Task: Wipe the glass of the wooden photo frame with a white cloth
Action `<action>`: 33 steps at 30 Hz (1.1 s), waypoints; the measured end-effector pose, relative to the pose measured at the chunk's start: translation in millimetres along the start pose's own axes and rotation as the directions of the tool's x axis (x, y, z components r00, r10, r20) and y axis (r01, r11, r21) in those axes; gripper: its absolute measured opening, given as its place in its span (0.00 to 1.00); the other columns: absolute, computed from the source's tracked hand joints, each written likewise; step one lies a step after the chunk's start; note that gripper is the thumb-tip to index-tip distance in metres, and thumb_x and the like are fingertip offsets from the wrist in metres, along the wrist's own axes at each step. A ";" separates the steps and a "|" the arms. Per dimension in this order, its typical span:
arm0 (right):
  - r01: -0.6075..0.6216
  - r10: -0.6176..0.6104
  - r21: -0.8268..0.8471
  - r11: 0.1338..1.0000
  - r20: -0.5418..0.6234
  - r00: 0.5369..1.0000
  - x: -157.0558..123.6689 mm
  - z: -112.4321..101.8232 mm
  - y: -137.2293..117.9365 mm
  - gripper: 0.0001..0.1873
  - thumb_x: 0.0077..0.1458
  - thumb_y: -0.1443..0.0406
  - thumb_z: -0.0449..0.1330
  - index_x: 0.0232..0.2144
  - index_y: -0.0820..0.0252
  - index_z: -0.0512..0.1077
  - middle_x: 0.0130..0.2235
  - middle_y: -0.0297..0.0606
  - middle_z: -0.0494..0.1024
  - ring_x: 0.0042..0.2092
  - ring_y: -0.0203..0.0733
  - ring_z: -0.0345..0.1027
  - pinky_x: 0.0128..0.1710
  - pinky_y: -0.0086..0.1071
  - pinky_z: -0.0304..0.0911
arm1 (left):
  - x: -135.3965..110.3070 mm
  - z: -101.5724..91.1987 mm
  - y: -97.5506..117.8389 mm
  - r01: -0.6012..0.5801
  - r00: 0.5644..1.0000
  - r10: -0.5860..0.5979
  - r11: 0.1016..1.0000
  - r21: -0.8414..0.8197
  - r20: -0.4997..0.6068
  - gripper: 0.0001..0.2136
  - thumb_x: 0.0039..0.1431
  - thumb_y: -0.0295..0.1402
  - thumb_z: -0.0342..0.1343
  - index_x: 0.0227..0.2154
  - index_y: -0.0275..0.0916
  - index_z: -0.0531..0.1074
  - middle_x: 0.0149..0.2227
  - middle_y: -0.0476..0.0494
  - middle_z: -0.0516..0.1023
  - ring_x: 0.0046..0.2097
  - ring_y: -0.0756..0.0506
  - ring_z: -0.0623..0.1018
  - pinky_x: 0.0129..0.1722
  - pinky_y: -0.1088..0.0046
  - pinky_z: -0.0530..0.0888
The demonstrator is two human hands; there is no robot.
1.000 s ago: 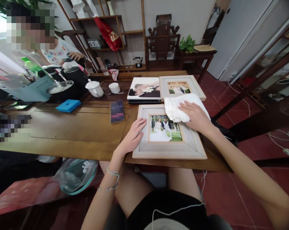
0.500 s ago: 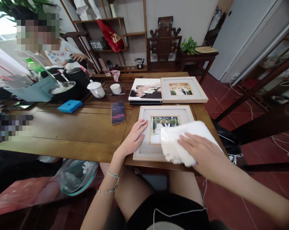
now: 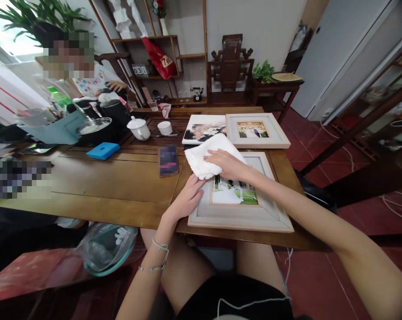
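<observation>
A pale wooden photo frame (image 3: pixel 240 213) lies flat at the near edge of the wooden table (image 3: pixel 114 178), with a wedding picture in it. My left hand (image 3: pixel 187 200) rests flat on the frame's left border, fingers spread. My right hand (image 3: pixel 225 163) presses a folded white cloth (image 3: pixel 207 155) onto the frame's upper left corner, fingers laid over the cloth. A second framed photo (image 3: pixel 257 131) and an unframed print (image 3: pixel 204 129) lie just behind.
On the table sit a phone (image 3: pixel 168 160), a blue box (image 3: pixel 102 150), a white teapot (image 3: pixel 139 129), a cup (image 3: pixel 165 127) and dark kettles. Another person sits at the far left. A glass bowl (image 3: pixel 104 249) is below the table edge. Red tiled floor lies to the right.
My right hand has swept the cloth from the frame's upper right, down over the lower right, and now up to the upper left corner. My left hand stays on the left border.
</observation>
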State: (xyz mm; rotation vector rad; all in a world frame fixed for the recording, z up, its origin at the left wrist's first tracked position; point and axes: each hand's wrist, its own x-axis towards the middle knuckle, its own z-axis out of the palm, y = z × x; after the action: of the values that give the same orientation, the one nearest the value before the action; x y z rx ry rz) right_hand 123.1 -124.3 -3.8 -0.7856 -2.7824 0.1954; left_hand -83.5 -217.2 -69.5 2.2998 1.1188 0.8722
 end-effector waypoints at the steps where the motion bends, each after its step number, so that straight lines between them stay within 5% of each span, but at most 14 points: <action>1: -0.005 0.005 0.010 1.000 0.019 1.000 -2.1 1.0 -2.2 0.33 0.42 0.81 0.52 0.54 0.69 0.68 0.59 0.50 0.70 0.65 0.52 0.52 0.62 0.49 0.50 | 0.5 -0.2 0.9 0.003 1.000 -0.003 1.000 0.002 0.006 0.24 0.65 0.28 0.44 0.63 0.43 0.59 0.66 0.39 0.57 0.66 0.37 0.56 0.66 0.49 0.52; 9: -0.078 0.072 0.032 0.996 0.162 0.984 -83.2 -37.4 7.3 0.26 0.47 0.80 0.53 0.45 0.56 0.75 0.52 0.39 0.77 0.58 0.48 0.65 0.57 0.44 0.59 | -0.7 0.4 -1.5 -0.019 1.000 0.019 1.000 -0.024 0.009 0.24 0.65 0.27 0.42 0.64 0.42 0.57 0.65 0.37 0.59 0.68 0.38 0.53 0.67 0.47 0.52; 15: -0.297 0.297 -0.208 0.932 -0.028 0.954 -95.0 -29.3 23.1 0.30 0.47 0.78 0.53 0.54 0.66 0.70 0.57 0.48 0.72 0.62 0.56 0.58 0.59 0.51 0.57 | -1.1 0.9 -0.6 -0.031 1.000 0.030 0.999 -0.033 -0.004 0.23 0.66 0.28 0.42 0.64 0.44 0.57 0.65 0.39 0.59 0.68 0.38 0.53 0.66 0.46 0.52; 21: -0.289 0.300 -0.238 0.927 0.013 0.954 -66.6 2.8 -42.4 0.32 0.41 0.75 0.58 0.53 0.77 0.69 0.60 0.58 0.67 0.64 0.61 0.54 0.62 0.50 0.53 | -1.0 2.8 0.3 -0.015 0.999 0.014 1.000 -0.026 -0.033 0.22 0.68 0.32 0.40 0.64 0.44 0.56 0.65 0.38 0.58 0.68 0.39 0.54 0.67 0.48 0.51; 27: -0.082 0.098 -0.115 0.990 0.138 0.986 -91.7 -2.1 -131.8 0.31 0.41 0.69 0.59 0.50 0.79 0.70 0.55 0.65 0.70 0.58 0.63 0.63 0.55 0.49 0.61 | -2.0 1.9 0.6 -0.010 1.000 0.009 0.998 -0.058 -0.029 0.23 0.68 0.34 0.41 0.65 0.43 0.55 0.66 0.36 0.57 0.68 0.38 0.53 0.67 0.50 0.52; 30: -0.053 0.070 -0.137 0.989 0.126 0.990 -104.5 -2.8 -138.4 0.32 0.42 0.69 0.58 0.52 0.79 0.69 0.57 0.64 0.69 0.59 0.62 0.61 0.57 0.49 0.59 | -2.0 1.2 1.5 -0.018 1.000 0.018 0.999 -0.047 -0.015 0.23 0.68 0.33 0.42 0.64 0.43 0.56 0.66 0.37 0.57 0.68 0.38 0.53 0.67 0.49 0.51; 33: -0.167 0.191 -0.248 0.954 0.079 0.978 -103.0 -0.2 -108.6 0.30 0.43 0.75 0.56 0.52 0.77 0.69 0.57 0.60 0.70 0.61 0.62 0.58 0.59 0.50 0.56 | -1.5 0.8 3.2 -0.015 1.000 0.015 1.000 -0.020 -0.005 0.22 0.68 0.32 0.41 0.63 0.43 0.58 0.66 0.38 0.59 0.68 0.39 0.54 0.67 0.48 0.52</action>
State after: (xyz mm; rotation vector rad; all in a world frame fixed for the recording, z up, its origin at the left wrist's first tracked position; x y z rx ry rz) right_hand 154.3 -270.7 -2.7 -1.1185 -2.8643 -0.0755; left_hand -82.0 -220.4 -68.6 2.2938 1.0912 0.8910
